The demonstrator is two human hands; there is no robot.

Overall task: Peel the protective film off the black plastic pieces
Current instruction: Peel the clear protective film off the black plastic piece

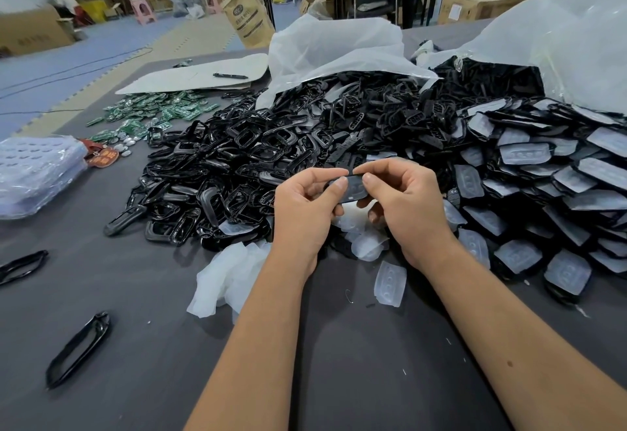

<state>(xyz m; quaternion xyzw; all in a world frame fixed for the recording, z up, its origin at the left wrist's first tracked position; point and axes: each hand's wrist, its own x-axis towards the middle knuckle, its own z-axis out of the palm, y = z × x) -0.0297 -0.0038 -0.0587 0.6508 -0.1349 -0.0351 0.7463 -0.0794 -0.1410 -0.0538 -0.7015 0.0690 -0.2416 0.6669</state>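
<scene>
Between both hands I hold one small black plastic piece [354,189] above the grey table [339,362]. My left hand [305,208] pinches its left end with thumb and fingers. My right hand [403,203] pinches its right end, thumb on top. Whether film still covers the held piece is not clear. To the right lies a heap of black pieces covered with whitish film [543,186]. Peeled film sheets [390,283] lie under and in front of my hands.
A big pile of black frames [237,165] spreads left of my hands. White plastic bags [339,47] lie behind the piles. Green circuit boards [152,111] sit at the far left, clear trays [37,172] at the left edge, two long black parts [79,349] nearby.
</scene>
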